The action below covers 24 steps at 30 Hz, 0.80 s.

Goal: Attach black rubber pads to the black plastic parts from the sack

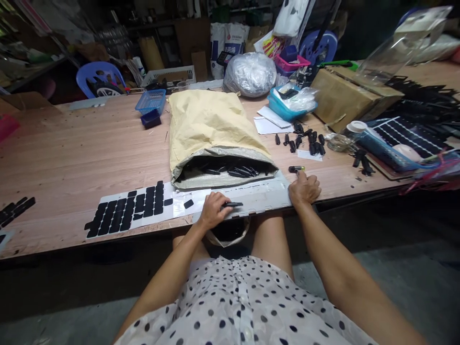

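My left hand [214,209] pinches a slim black plastic piece [233,204] that points right, above the grey board at the table edge. My right hand [305,190] is closed in a loose fist at the board's right end. From its fingers a small mallet-like tool [296,169] with a black and yellow head sticks out; most of its handle is hidden. Straight ahead lies a yellow woven sack [215,120], its mouth toward me, with several slim black pieces [242,171] inside. Below the edge, between my knees, hangs an open bag [230,235] with a dark inside.
Black rounded stickers [122,213] on white sheets lie to the left. Several short black parts [312,143] are scattered at right. Behind stand a blue basket [151,101], a teal basket [289,112] and a cardboard box [352,96]. More black parts [427,103] are heaped far right.
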Motion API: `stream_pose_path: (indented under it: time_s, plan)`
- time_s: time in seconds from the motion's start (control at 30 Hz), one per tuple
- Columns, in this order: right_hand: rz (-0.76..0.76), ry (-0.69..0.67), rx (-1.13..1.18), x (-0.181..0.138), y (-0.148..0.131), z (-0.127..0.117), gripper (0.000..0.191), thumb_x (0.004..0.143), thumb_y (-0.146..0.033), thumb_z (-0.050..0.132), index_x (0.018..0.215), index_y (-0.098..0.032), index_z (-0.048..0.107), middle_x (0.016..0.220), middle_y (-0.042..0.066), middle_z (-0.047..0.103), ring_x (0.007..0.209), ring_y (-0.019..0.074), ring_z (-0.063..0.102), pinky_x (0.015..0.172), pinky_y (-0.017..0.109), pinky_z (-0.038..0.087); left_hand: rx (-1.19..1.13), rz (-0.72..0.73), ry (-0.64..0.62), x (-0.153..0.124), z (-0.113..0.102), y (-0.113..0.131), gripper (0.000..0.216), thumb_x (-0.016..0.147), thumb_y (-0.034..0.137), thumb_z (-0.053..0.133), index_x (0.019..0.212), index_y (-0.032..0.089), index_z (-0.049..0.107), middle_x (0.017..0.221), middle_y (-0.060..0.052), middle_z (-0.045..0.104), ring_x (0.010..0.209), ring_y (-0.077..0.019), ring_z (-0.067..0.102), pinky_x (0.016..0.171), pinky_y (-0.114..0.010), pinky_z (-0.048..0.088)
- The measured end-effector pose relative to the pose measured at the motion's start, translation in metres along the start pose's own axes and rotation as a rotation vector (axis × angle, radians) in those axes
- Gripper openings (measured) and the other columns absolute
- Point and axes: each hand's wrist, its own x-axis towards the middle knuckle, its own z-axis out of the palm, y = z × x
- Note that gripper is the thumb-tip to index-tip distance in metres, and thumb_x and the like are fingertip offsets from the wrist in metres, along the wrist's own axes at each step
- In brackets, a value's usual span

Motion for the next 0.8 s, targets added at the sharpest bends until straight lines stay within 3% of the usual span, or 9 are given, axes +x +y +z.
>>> stream_pose_path:
  time_s: [0.1,0.17,0.23,0.37,0.47,0.57,0.67,0.73,0.8]
  plan:
    - [-0.003,-0.02,-0.03,-0.001,-0.002,-0.001,0.04,0.091,-0.017,0.045,0.12,-0.017,0.073,0.106,0.019,0.061,0.098,0.031,0.053,0.077,0.041,0.039,-0.062,0.2,-0.099,-0.036,0.01,0.009,0.026,0.098,0.04,0.056,0.108,0.024,0.074,0.099,-0.008,0.07,0.091,-0.0202,0.065,0.085,-0.033,0.054]
    - [-0.008,-0.015,-0.035,-0.001,-0.003,-0.001,0.04,0.091,-0.017,0.046,0.12,-0.017,0.072,0.106,0.019,0.061,0.098,0.0307,0.054,0.077,0.04,0.039,-0.08,0.222,-0.173,-0.06,0.023,0.011,0.028,0.101,0.04,0.052,0.112,0.025,0.073,0.099,-0.006,0.071,0.087,-0.0176,0.068,0.08,-0.028,0.056]
    - [-0.014,-0.004,-0.029,-0.002,-0.003,0.0,0.039,0.092,-0.017,0.046,0.12,-0.017,0.073,0.104,0.018,0.061,0.097,0.0302,0.054,0.076,0.04,0.039,-0.042,0.13,-0.213,-0.077,0.038,0.008,0.026,0.1,0.037,0.052,0.112,0.027,0.073,0.099,-0.005,0.072,0.087,-0.017,0.07,0.078,-0.026,0.057]
    - [-0.031,0.02,0.002,-0.002,-0.002,0.004,0.038,0.09,-0.017,0.047,0.118,-0.018,0.074,0.102,0.017,0.061,0.093,0.0287,0.052,0.074,0.039,0.038,0.118,-0.183,-0.19,-0.09,0.064,-0.006,0.024,0.095,0.028,0.059,0.115,0.029,0.073,0.102,-0.005,0.074,0.088,-0.0203,0.073,0.077,-0.029,0.06]
    - [-0.038,0.008,0.011,-0.003,-0.002,0.004,0.038,0.091,-0.017,0.048,0.119,-0.017,0.073,0.101,0.017,0.061,0.091,0.0283,0.052,0.073,0.039,0.037,0.142,-0.217,-0.142,-0.091,0.069,-0.008,0.035,0.092,0.024,0.062,0.125,0.03,0.07,0.107,-0.007,0.074,0.088,-0.0225,0.074,0.078,-0.031,0.061]
    - [-0.033,-0.008,-0.009,-0.003,-0.003,0.002,0.037,0.092,-0.018,0.047,0.118,-0.016,0.074,0.101,0.018,0.061,0.092,0.0291,0.053,0.073,0.039,0.037,0.034,0.031,-0.145,-0.088,0.058,0.003,0.032,0.094,0.026,0.057,0.123,0.029,0.071,0.102,-0.006,0.074,0.087,-0.0195,0.074,0.077,-0.028,0.061]
    - [-0.033,0.007,-0.018,-0.004,-0.002,0.002,0.038,0.092,-0.018,0.046,0.117,-0.016,0.074,0.101,0.018,0.061,0.093,0.0302,0.054,0.072,0.038,0.037,0.001,0.232,-0.107,-0.064,0.031,0.012,0.028,0.099,0.03,0.053,0.115,0.026,0.075,0.087,-0.005,0.072,0.078,-0.0168,0.071,0.073,-0.026,0.059]
    - [-0.036,0.017,-0.011,-0.004,-0.001,0.003,0.037,0.092,-0.017,0.046,0.116,-0.017,0.074,0.1,0.018,0.061,0.093,0.0305,0.054,0.072,0.038,0.037,0.056,0.198,-0.016,-0.032,0.008,0.008,0.028,0.1,0.03,0.051,0.112,0.025,0.076,0.086,-0.005,0.071,0.079,-0.0173,0.069,0.074,-0.027,0.058]
    - [-0.04,0.015,-0.004,-0.004,-0.001,0.003,0.037,0.092,-0.017,0.046,0.116,-0.017,0.074,0.1,0.018,0.061,0.093,0.0305,0.054,0.072,0.038,0.037,0.138,0.039,0.08,0.007,-0.016,-0.005,0.027,0.098,0.026,0.052,0.113,0.026,0.075,0.097,-0.006,0.07,0.09,-0.0188,0.068,0.08,-0.029,0.058]
